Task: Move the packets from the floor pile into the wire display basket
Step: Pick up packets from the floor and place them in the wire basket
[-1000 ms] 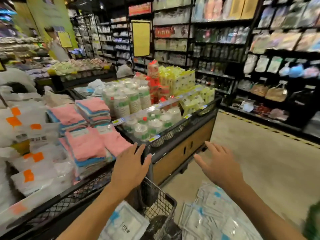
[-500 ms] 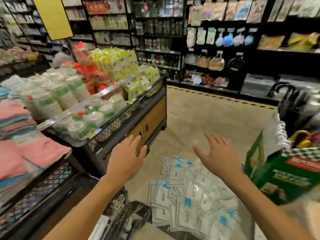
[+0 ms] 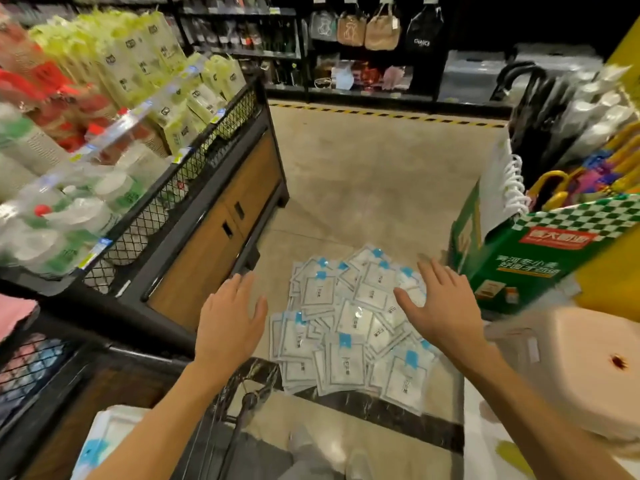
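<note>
Both hands are spread flat with nothing in them: my left hand point(image 3: 230, 320) hangs palm-down, fingers splayed, above the floor at the left edge of the pile of packets point(image 3: 349, 323), and my right hand point(image 3: 441, 306) hovers over the pile's right side, fingers apart and slightly curled. I cannot tell whether the right fingertips brush the top packets; neither hand grips any.

Those packets lie on the beige floor point(image 3: 374, 174) in a loose, overlapping heap: flat, square, glossy clear-plastic sachets with white contents, a framed label and a blue tab at one corner. Black plastic sheeting point(image 3: 377, 410) shows under the heap's near edge.

At lower left, the dark wire display basket point(image 3: 211, 431) shows its mesh wall, with one similar packet point(image 3: 104, 441) lying beside my left forearm. Left of the pile stands a display stand point(image 3: 214, 233) with wooden panels and black metal mesh, loaded with blurred bottles and yellow-green pouches. On the right sits a green cardboard box point(image 3: 519, 258) with a checkered rim, and nearer me a pale plastic stool point(image 3: 571, 362).
</note>
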### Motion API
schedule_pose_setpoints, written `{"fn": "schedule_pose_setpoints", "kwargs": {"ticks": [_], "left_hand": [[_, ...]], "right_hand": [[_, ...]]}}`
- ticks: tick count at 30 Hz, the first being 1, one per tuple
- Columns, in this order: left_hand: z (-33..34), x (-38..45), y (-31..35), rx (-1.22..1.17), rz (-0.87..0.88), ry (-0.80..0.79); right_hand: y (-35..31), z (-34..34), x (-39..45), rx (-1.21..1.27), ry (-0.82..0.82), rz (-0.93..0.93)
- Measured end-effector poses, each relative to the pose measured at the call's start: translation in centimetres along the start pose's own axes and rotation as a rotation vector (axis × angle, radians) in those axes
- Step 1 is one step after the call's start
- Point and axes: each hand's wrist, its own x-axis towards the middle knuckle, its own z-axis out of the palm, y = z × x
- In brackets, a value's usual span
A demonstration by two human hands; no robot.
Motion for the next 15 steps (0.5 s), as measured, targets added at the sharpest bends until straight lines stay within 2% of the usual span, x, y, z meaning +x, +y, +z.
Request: {"fn": "schedule_pose_setpoints", "kwargs": {"ticks": [9, 15], "left_hand": [[10.4, 4.6, -2.6, 0.022, -0.004, -0.143], [20.7, 8.3, -6.0, 0.045, -0.004, -0.266]], "right_hand": [[1.9, 8.1, 1.8, -0.015, -0.015, 0.138], [1.9, 16.7, 4.1, 0.004, -0.078, 0.191]]}}
